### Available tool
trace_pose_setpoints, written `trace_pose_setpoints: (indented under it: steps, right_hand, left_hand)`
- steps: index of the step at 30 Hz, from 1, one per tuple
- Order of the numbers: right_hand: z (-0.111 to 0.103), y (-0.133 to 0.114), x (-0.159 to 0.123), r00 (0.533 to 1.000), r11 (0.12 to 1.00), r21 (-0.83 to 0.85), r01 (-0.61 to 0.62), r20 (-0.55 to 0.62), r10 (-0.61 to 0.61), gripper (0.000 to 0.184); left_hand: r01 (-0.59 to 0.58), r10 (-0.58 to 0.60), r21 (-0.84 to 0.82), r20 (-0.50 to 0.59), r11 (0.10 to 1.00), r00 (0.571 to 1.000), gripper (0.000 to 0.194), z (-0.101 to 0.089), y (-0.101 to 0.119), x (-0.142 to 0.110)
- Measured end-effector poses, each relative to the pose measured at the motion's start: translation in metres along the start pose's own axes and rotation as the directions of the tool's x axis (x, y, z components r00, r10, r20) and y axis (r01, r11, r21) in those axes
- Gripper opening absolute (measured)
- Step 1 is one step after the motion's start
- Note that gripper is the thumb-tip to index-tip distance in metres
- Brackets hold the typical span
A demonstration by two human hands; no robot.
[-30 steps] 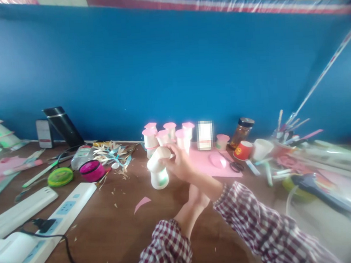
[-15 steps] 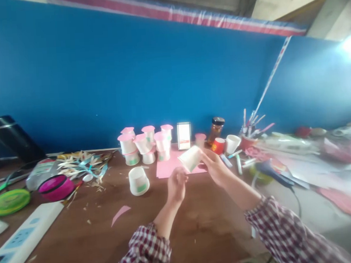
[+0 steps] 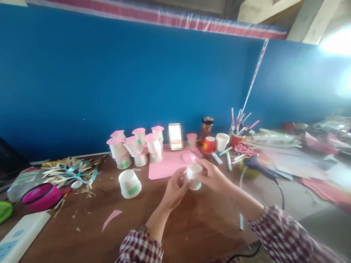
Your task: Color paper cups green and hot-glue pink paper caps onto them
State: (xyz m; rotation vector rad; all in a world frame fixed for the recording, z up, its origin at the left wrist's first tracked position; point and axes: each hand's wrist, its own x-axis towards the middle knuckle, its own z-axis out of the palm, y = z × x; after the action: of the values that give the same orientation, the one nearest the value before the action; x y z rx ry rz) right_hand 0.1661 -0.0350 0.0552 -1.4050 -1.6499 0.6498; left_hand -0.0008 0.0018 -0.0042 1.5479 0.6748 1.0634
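Both my hands hold one small white paper cup [image 3: 193, 175] with a green label, bottom up, above the brown table [image 3: 81, 248]. My left hand [image 3: 174, 189] grips its left side and my right hand [image 3: 214, 177] wraps its right side. A second white cup [image 3: 129, 184] stands upside down on the table to the left of my hands. Behind them lies a pink paper sheet [image 3: 166, 167], and further back stands a cluster of white cups with pink tops [image 3: 135, 148].
A brown jar [image 3: 206, 126], a red cup [image 3: 209, 144] and a white cup [image 3: 222, 141] stand at the back. Pens, a glue gun [image 3: 259, 168] and papers clutter the right. Paper scraps [image 3: 70, 169], a pink bowl [image 3: 39, 195] and a power strip [image 3: 13, 246] lie left.
One cup was set down upside down on the table at the left. My right hand brought another cup down toward me, and my left hand joined it. The view swung right.
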Motion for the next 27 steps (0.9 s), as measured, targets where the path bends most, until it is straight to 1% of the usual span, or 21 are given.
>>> trace_pose_setpoints:
  steps: [3,8,10,12,14,16,17,20,22,24,27]
  right_hand:
    - [0.004,0.001,-0.002,1.000,1.000,-0.026,-0.005,0.019,0.005,0.043]
    - [0.009,0.004,-0.002,1.000,0.999,-0.043,-0.008,0.025,0.009,0.047]
    - [0.009,0.003,-0.003,0.999,1.000,-0.011,-0.010,0.040,0.011,0.048]
    - [0.009,0.002,-0.005,1.000,0.999,0.033,-0.021,0.023,0.020,0.045]
    - [0.009,0.001,-0.009,0.998,0.998,0.054,-0.038,-0.050,0.040,0.042]
    - [0.009,0.001,-0.013,0.990,0.997,0.047,-0.058,-0.126,0.064,0.039]
    - [0.010,0.003,-0.015,0.987,0.997,0.047,-0.065,-0.141,0.072,0.038]
    - [0.014,0.009,-0.021,0.992,0.995,0.060,-0.077,-0.096,0.082,0.040]
    - [0.016,0.013,-0.022,0.995,0.995,0.063,-0.075,-0.062,0.079,0.042]
    - [0.019,0.016,-0.022,0.996,0.996,0.054,-0.074,-0.050,0.077,0.041]
    - [0.021,0.014,-0.021,0.997,0.997,0.048,-0.062,-0.037,0.063,0.039]
  left_hand:
    - [-0.016,0.016,-0.005,0.033,1.000,0.999,0.045,-0.001,0.000,0.002]
    - [0.035,-0.034,-0.018,0.052,0.999,0.998,0.050,-0.001,-0.003,0.000]
    - [0.072,-0.069,-0.072,0.054,0.995,0.996,0.050,0.000,-0.003,-0.001]
    - [0.117,-0.112,-0.181,0.036,0.976,0.993,0.048,0.000,-0.002,-0.001]
    - [0.153,-0.162,-0.344,0.001,0.926,0.987,0.044,-0.001,0.001,0.001]
    - [0.162,-0.210,-0.526,-0.032,0.835,0.977,0.037,-0.004,0.003,0.004]
    - [0.162,-0.236,-0.604,-0.043,0.780,0.971,0.034,-0.005,0.004,0.005]
    - [0.188,-0.355,-0.758,-0.061,0.625,0.933,0.030,-0.009,0.006,0.009]
    - [0.215,-0.417,-0.802,-0.046,0.557,0.908,0.031,-0.011,0.006,0.010]
    - [0.224,-0.432,-0.816,-0.035,0.533,0.901,0.032,-0.012,0.005,0.010]
    - [0.228,-0.411,-0.799,-0.027,0.557,0.911,0.034,-0.013,0.003,0.009]
